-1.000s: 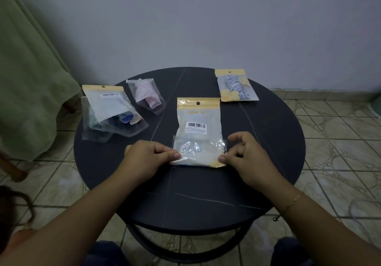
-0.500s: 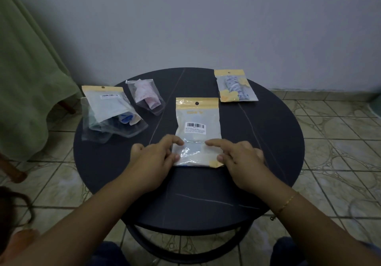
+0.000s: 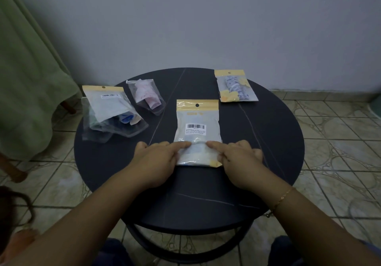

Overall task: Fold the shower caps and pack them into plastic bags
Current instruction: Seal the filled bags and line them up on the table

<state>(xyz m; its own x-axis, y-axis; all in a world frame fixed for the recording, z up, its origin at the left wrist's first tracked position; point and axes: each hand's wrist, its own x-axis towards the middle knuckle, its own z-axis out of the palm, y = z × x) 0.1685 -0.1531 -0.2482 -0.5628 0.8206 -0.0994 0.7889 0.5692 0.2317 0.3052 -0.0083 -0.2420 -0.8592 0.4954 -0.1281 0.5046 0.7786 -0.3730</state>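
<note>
A clear plastic bag with a yellow header and a barcode label lies in the middle of the round dark table, a pale folded shower cap inside it. My left hand lies flat on the bag's lower left, its index finger stretched across the bag. On the lower right my right hand presses down the same way. The two fingertips nearly meet at the bag's middle.
At the table's left lies a pile of bags holding a blue cap. A small clear bag with a pink cap sits behind it. A packed yellow-topped bag rests at the far right. Green cloth hangs at left.
Both hands let go of the bag's lower corners and slid forward onto it. Their fingers straightened and now press across its middle.
</note>
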